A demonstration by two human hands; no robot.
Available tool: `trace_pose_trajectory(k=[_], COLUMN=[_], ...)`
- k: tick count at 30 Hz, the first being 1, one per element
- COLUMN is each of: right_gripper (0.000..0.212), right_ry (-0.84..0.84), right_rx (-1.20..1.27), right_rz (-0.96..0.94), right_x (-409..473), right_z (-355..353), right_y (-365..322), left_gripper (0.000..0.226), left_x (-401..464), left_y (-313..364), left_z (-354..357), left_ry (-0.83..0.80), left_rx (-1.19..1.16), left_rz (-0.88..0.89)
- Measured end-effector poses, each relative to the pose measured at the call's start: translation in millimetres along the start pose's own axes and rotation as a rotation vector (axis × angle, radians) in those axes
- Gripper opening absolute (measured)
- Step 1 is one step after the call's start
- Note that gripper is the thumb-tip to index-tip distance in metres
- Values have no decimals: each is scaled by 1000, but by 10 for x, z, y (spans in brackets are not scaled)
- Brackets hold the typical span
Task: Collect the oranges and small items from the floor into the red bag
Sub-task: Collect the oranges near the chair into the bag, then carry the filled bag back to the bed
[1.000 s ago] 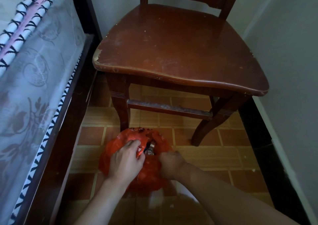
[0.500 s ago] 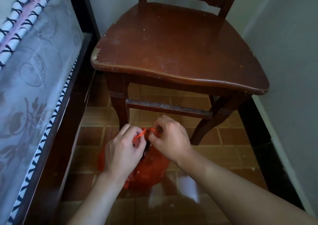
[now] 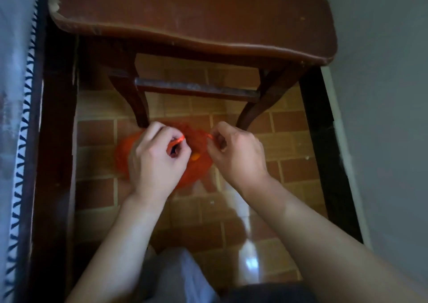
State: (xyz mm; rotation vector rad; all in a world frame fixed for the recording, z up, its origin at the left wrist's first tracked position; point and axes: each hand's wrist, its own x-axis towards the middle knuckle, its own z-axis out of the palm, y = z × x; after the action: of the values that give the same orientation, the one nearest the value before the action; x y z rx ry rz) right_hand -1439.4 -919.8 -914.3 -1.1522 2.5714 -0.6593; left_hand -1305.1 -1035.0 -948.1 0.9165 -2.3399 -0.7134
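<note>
Now both hands pull red bag (image 3: pixel 196 166) handles sideways.

Thin translucent plastic red bag (image 3: pixel 196 170); glossy tiled floor (image 3: pixel 231 221); worn wooden chair (image 3: pixel 196 13).

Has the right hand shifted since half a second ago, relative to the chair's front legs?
Yes. The right hand has moved rightward, away from the left hand, toward the chair's right front leg.

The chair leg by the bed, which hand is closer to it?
Left. The left hand sits just in front of that chair leg, fingertips almost at its foot, pinching a bag handle. The right hand is farther right.
</note>
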Motion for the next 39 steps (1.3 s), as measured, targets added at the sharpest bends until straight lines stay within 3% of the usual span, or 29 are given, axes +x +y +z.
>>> trace_pose_trajectory(k=[11,21,30,39], right_gripper=[6,7,6,4], right_ry=[49,213,282,399], right_rx=[121,189,154,151], right_rz=[280,514,400,251], right_x=[-1423,-2031,-2296,-2164], right_z=[-846,-2850,-4792,-6298], right_y=[-294,-802,-1384,-2046], left_gripper=[6,5,2,3], left_x=[-436,-310,72,630], left_y=[1100,2828,4358,5189], left_z=[-1187,-2331,-3456,-4681], left_ry=[-207,-330,-307,-148], left_rx=[8,10,-17,-67], left_rz=[-98,-50,107,204])
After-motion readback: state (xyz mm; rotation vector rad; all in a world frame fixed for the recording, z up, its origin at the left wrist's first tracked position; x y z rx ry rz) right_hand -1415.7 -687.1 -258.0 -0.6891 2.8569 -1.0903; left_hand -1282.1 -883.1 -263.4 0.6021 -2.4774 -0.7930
